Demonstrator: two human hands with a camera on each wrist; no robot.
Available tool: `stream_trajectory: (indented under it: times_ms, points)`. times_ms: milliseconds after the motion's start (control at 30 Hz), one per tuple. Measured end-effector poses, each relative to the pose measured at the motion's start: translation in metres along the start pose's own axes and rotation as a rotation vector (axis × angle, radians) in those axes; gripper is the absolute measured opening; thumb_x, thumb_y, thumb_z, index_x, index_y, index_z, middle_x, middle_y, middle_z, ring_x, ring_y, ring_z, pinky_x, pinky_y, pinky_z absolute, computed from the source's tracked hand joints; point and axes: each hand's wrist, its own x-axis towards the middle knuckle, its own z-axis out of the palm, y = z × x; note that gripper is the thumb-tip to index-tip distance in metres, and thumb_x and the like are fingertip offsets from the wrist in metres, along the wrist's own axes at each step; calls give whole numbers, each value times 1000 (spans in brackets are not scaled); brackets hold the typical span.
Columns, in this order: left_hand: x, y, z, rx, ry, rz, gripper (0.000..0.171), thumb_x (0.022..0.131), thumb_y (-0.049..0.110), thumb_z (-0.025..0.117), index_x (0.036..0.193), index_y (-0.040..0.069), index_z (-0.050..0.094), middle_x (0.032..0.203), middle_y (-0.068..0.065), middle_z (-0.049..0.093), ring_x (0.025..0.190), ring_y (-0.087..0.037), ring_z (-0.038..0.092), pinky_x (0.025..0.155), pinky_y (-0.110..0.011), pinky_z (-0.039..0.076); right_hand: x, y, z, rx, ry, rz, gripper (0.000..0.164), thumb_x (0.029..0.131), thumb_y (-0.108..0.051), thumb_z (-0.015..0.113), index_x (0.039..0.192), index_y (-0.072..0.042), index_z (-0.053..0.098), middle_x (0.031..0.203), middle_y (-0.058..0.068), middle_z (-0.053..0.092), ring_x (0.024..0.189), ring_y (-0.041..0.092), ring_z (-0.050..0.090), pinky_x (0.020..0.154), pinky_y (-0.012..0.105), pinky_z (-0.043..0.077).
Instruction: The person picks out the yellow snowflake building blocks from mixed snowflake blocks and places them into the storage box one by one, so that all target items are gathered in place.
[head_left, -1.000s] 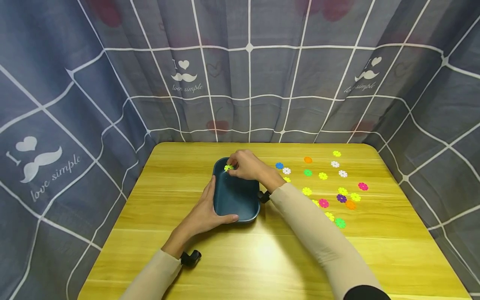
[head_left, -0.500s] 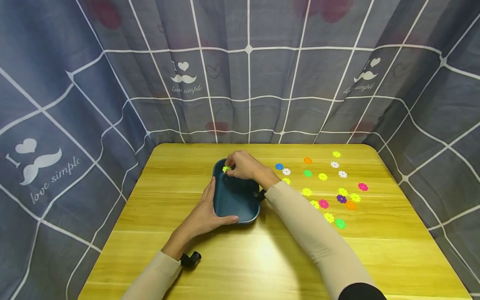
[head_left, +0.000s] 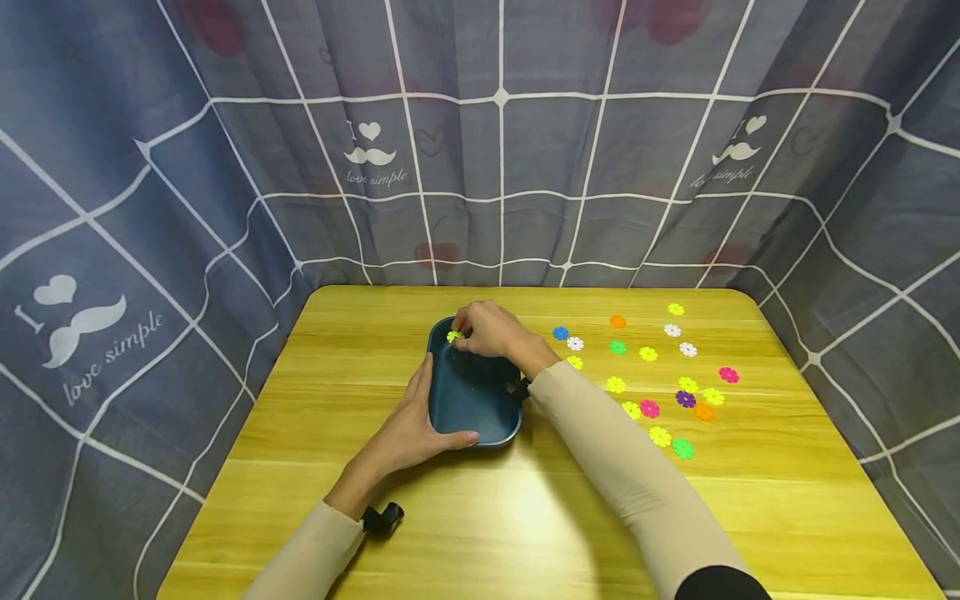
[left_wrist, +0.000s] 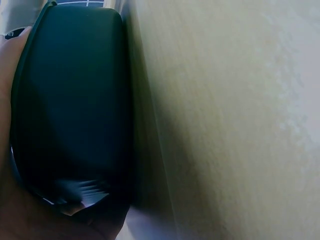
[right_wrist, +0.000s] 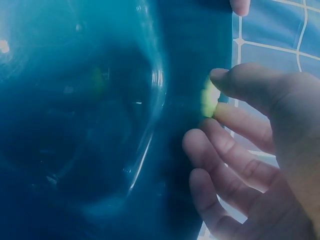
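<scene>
- My right hand [head_left: 491,329] pinches the flower [head_left: 454,337] — flat, bright yellow, edged with petals — at the upper left of the dark blue tray [head_left: 476,408], mid-frame.
- My left hand [head_left: 405,429], spread wide, rests against the tray's left and lower edges.

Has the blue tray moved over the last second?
No, not visibly: in the head view, the blue tray keeps the same place relative to the back edge of the table.

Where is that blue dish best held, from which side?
Perhaps grip the blue dish at its left wall and near rim, from the near left, like the left hand; raised sides offer an edge, and the right hand is over the far end.
</scene>
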Motion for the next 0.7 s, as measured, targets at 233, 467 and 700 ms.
stream_trajectory:
  times_ms: [233,467,700]
  points:
    - [0,1,0,10,-1,-1,155,87,75,94,187,33,-16,199,-6,-4,180,-49,28,136,-74,41,-2,0,-1,-12,6,16,36,108,-27,87,138,-8,85,128,13,87,119,29,82,109,46,68]
    - [-1,1,0,10,-1,-3,155,86,76,94,187,34,-16,199,-6,-4,180,-48,28,136,-74,41,-4,0,-3,-15,18,2,33,108,-24,86,136,-8,86,126,12,88,118,29,83,108,46,68]
    - [-1,0,1,8,0,0,156,86,77,94,187,34,-17,199,-6,-5,180,-48,29,137,-73,41,-10,-2,-5,1,30,-1,32,107,-23,87,135,-8,86,126,12,88,117,29,83,108,47,68]
